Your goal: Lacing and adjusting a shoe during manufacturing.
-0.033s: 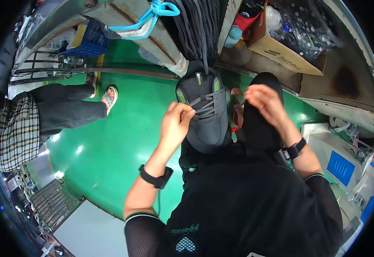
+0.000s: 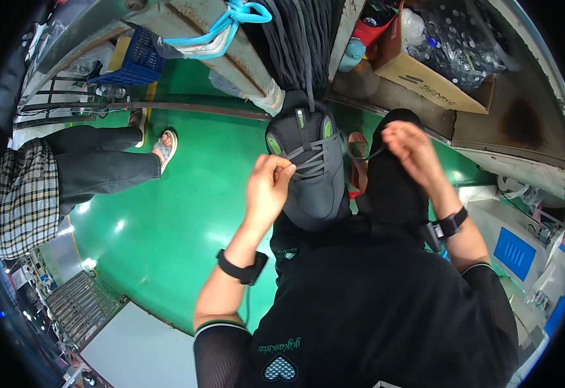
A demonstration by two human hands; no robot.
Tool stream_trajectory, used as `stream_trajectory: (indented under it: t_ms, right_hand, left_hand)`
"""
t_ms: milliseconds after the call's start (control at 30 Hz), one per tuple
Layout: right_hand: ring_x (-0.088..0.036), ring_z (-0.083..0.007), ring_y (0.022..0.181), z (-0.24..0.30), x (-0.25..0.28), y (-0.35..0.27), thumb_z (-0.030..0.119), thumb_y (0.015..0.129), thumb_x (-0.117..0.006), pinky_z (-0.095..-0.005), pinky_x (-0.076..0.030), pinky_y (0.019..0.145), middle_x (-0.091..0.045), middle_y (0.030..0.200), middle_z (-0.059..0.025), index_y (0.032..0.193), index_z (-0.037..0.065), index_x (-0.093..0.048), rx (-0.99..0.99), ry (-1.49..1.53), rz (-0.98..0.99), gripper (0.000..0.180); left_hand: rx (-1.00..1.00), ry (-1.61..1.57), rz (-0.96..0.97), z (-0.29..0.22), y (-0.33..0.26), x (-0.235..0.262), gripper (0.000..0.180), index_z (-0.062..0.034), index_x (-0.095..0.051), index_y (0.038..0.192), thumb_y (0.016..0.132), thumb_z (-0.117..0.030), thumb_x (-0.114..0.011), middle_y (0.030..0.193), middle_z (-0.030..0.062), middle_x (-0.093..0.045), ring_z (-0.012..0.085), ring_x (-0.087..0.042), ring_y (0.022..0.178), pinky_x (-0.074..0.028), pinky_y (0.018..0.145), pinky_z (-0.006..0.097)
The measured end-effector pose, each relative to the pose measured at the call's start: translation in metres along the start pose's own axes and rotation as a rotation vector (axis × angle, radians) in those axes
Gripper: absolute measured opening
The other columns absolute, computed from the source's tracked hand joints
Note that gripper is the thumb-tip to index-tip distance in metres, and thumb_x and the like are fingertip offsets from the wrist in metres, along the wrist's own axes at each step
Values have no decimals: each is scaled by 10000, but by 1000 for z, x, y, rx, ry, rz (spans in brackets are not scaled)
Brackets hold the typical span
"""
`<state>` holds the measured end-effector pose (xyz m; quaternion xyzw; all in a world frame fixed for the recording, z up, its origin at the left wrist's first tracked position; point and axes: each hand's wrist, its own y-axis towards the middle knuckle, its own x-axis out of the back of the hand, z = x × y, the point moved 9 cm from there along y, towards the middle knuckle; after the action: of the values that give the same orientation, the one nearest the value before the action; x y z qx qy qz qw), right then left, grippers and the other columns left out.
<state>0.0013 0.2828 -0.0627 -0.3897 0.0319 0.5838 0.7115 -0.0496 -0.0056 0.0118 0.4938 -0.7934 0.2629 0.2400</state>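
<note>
A dark grey sneaker (image 2: pixel 315 197) with green accents rests on my lap, its toe toward me. Grey shoelace (image 2: pixel 311 167) crosses its front in several rows. At the shoe's left eyelet edge, my left hand (image 2: pixel 269 184) is closed in a pinch on the shoelace; the fingertips partly hide the spot. My right hand (image 2: pixel 412 150) is raised to the right of the shoe, above my dark-trousered knee, fingers closed together. A thin dark length of lace curves from the shoe's right side up to its fingertips.
A thick bundle of dark grey laces (image 2: pixel 298 45) hangs just beyond the shoe, beside a metal post with blue cord (image 2: pixel 231 22). An open cardboard box (image 2: pixel 434 90) holding plastic bags stands far right. At left, another person's legs (image 2: pixel 114 161) extend over the green floor.
My right hand has moved slightly to the right, away from the shoe, and the lace by its fingertips shows more clearly. My left forearm has shifted a little right; its fingers stay at the shoe.
</note>
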Motion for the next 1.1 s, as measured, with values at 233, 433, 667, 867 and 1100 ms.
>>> stream_trajectory:
  t_ms: [233, 433, 667, 867, 1100]
  right_hand:
    - [-466, -42, 612, 158, 387, -88, 149, 914, -557, -186, -375, 539, -539, 755, 24, 978, 81, -590, 311, -170, -453, 99]
    - [-561, -104, 669, 53, 14, -12, 182, 924, -551, -267, -495, 637, -621, 806, -46, 1084, 57, -616, 175, -750, -144, 212]
    - [-638, -335, 746, -19, -157, -18, 104, 835, -600, -403, -507, 626, -646, 810, -170, 1008, 39, -567, 666, -1486, 354, 188]
    - [-604, -315, 605, -30, -158, -18, 92, 841, -580, -411, -459, 521, -604, 675, -115, 888, 67, -497, 800, -1597, 340, 99]
    - [-577, -326, 579, -26, -137, -13, 139, 873, -577, -414, -464, 643, -581, 631, -104, 905, 93, -507, 674, -1432, 375, 90]
  left_hand:
    - [213, -868, -233, 37, 2, -30, 169, -15, -505, 1012, 882, -39, -612, 781, 19, -515, 63, -509, 631, -403, 526, 218]
    - [-214, -45, -100, -20, -14, 8, 85, -24, -598, 856, 786, 24, -612, 908, 75, -548, 243, -583, 735, -502, 646, 330]
    - [-476, 576, 70, -35, -8, -29, 142, -76, -604, 840, 707, -78, -654, 884, 59, -539, 233, -584, 804, -492, 670, 358]
    - [-675, 535, -112, 4, -58, -25, 454, -85, -594, 1186, 734, -40, -573, 1130, 65, -586, 239, -596, 1004, -515, 803, 328]
    - [-296, 56, -287, 49, -77, -7, 418, -53, -584, 1201, 832, 103, -464, 1127, 128, -627, 254, -645, 978, -518, 866, 331]
